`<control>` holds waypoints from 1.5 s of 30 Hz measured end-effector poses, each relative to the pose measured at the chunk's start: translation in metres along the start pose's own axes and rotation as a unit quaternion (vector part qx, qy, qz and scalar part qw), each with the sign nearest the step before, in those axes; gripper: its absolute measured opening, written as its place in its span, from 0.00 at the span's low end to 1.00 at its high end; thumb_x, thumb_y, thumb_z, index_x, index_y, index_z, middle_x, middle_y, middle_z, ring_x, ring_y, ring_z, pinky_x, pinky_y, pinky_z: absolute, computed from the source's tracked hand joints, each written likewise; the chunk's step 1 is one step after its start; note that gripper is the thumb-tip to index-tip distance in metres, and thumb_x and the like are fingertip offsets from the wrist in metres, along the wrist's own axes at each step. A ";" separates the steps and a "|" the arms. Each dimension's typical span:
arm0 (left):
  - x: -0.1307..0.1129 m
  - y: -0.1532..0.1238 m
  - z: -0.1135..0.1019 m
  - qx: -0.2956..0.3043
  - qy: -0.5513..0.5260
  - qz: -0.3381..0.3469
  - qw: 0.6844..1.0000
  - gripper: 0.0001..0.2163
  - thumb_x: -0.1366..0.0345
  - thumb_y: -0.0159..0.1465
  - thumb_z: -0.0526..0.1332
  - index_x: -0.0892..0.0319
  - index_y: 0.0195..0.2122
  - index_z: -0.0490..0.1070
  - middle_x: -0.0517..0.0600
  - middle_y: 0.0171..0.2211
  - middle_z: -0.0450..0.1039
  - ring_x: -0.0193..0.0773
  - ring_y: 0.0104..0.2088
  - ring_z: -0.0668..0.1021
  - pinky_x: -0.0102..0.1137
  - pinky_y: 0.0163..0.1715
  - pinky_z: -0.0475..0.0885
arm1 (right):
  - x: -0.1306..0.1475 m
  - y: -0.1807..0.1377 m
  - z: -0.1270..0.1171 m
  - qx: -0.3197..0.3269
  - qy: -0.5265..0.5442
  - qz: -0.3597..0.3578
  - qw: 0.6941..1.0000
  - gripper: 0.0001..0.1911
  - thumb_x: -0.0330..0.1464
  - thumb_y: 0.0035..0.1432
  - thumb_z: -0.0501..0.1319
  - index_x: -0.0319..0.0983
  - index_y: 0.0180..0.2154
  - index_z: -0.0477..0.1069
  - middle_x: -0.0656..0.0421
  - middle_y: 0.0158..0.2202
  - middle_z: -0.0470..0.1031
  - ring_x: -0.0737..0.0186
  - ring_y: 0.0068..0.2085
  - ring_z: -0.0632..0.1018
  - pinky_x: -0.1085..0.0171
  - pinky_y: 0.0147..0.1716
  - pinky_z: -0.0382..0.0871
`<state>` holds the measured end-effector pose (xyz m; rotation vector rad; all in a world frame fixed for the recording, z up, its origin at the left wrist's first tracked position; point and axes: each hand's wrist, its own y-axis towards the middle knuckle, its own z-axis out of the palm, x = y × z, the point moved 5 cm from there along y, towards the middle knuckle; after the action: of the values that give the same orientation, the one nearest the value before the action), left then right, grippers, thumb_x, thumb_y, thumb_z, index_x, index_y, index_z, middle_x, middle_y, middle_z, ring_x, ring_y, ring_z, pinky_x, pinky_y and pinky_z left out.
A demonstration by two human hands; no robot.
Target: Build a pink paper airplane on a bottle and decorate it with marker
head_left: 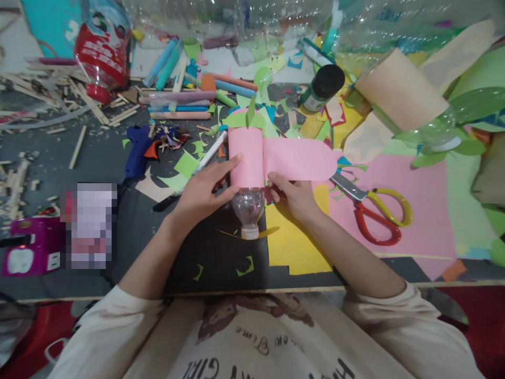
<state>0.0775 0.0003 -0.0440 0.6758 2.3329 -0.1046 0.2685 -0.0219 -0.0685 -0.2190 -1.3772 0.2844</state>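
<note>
A clear plastic bottle (pixel 248 208) lies on the dark table with its white cap toward me. Pink paper (pixel 292 158) is wrapped round its body, and a loose flap spreads out to the right. My left hand (pixel 201 192) presses its fingers flat against the left side of the pink wrap. My right hand (pixel 294 195) pinches the lower edge of the pink flap beside the bottle's neck. Green paper leaves (pixel 248 118) stick up at the far end of the bottle.
Red-and-yellow scissors (pixel 374 208) lie to the right on pink and yellow sheets. A blue glue gun (pixel 136 150), a pen, paper scraps, chalk sticks and wooden sticks litter the far table. A green black-capped bottle (pixel 321 87) and a tan-wrapped bottle (pixel 398 95) stand behind.
</note>
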 end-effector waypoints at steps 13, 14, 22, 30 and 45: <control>-0.002 0.000 -0.001 0.009 0.007 -0.012 1.000 0.24 0.56 0.69 0.56 0.56 0.65 0.66 0.50 0.42 0.77 0.38 0.35 0.74 0.32 0.41 0.73 | -0.006 0.003 -0.001 0.044 -0.002 0.008 0.999 0.28 0.49 0.56 0.66 0.41 0.13 0.65 0.65 0.13 0.62 0.70 0.20 0.68 0.65 0.26 0.63; -0.002 0.000 -0.001 0.010 0.007 -0.013 1.000 0.24 0.56 0.68 0.57 0.56 0.65 0.66 0.50 0.41 0.77 0.38 0.35 0.74 0.32 0.41 0.73 | -0.006 0.003 -0.001 0.045 -0.001 0.011 0.999 0.28 0.49 0.56 0.66 0.41 0.13 0.65 0.65 0.13 0.62 0.71 0.20 0.68 0.66 0.26 0.63; -0.002 0.001 -0.001 0.009 -0.003 -0.002 1.000 0.24 0.56 0.69 0.57 0.58 0.64 0.66 0.50 0.40 0.76 0.37 0.35 0.73 0.32 0.41 0.73 | -0.004 0.003 0.001 0.039 0.024 0.023 0.999 0.27 0.54 0.47 0.70 0.41 0.16 0.68 0.68 0.11 0.60 0.71 0.18 0.64 0.65 0.24 0.61; -0.001 0.001 -0.001 0.006 -0.017 -0.008 1.000 0.24 0.56 0.68 0.58 0.56 0.64 0.67 0.48 0.36 0.73 0.37 0.33 0.72 0.32 0.40 0.72 | -0.005 0.004 0.001 0.052 0.008 0.016 0.998 0.26 0.54 0.50 0.69 0.41 0.18 0.67 0.69 0.12 0.58 0.71 0.18 0.64 0.65 0.24 0.63; -0.002 0.002 -0.001 0.004 -0.031 -0.006 0.999 0.24 0.57 0.68 0.59 0.56 0.65 0.67 0.48 0.37 0.74 0.34 0.31 0.70 0.30 0.37 0.71 | -0.002 0.003 0.000 0.047 -0.019 0.022 0.998 0.28 0.55 0.51 0.68 0.41 0.17 0.66 0.68 0.13 0.59 0.70 0.19 0.64 0.64 0.26 0.64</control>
<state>0.0786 0.0012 -0.0417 0.6526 2.2776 -0.1377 0.2681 -0.0195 -0.0712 -0.1667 -1.3940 0.3901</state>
